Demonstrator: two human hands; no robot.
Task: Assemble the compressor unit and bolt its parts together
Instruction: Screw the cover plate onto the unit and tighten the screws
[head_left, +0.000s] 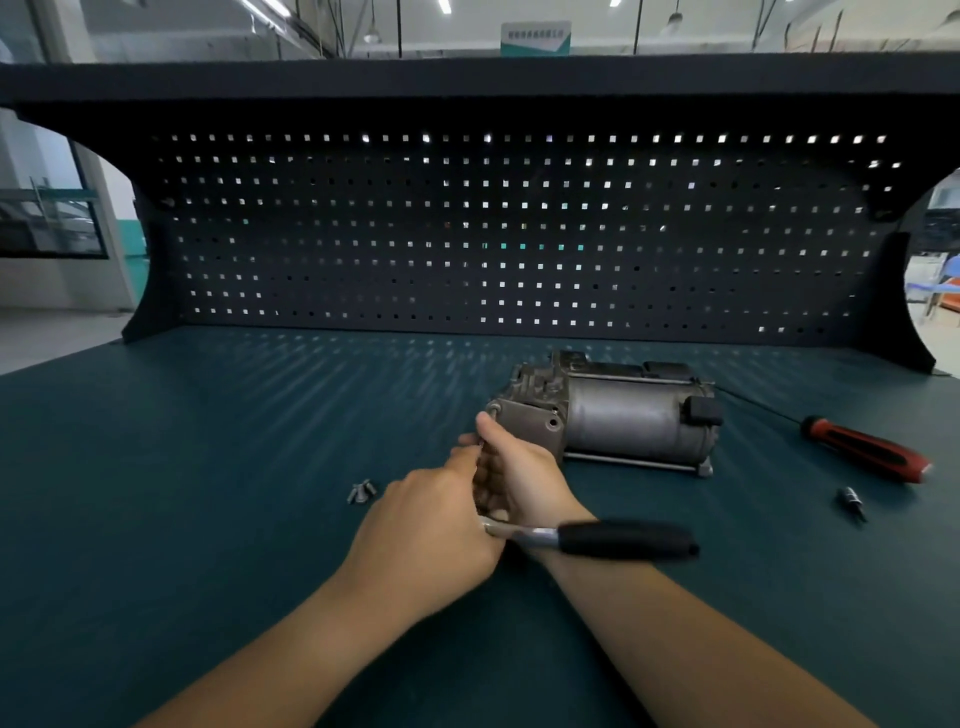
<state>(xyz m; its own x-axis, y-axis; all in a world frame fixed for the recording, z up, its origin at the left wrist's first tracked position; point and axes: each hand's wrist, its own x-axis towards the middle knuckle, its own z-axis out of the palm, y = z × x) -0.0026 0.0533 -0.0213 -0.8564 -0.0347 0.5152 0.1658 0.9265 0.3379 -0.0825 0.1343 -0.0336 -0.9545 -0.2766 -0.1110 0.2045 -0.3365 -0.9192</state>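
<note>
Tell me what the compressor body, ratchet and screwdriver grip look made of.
Compressor body: dull grey metal, probably cast aluminium, matte and scuffed.
Ratchet: matte black handle sleeve, rubber or plastic, over a shiny, steel-looking shank.
Screwdriver grip: red plastic with black inlays, possibly rubber; slight sheen.

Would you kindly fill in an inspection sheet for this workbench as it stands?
Surface: dark teal bench mat.
Job's things: grey metal compressor unit lying on the mat; small grey bolts loose beside the hands; black-handled ratchet wrench.
Clutter: red-and-black-handled screwdriver; small black bit.
Grippers: left hand grips the wrench's head; right hand curled at the compressor's end, contents hidden.
Cables: nothing seen.
Surroundings: black pegboard behind; workshop hall beyond.
</note>
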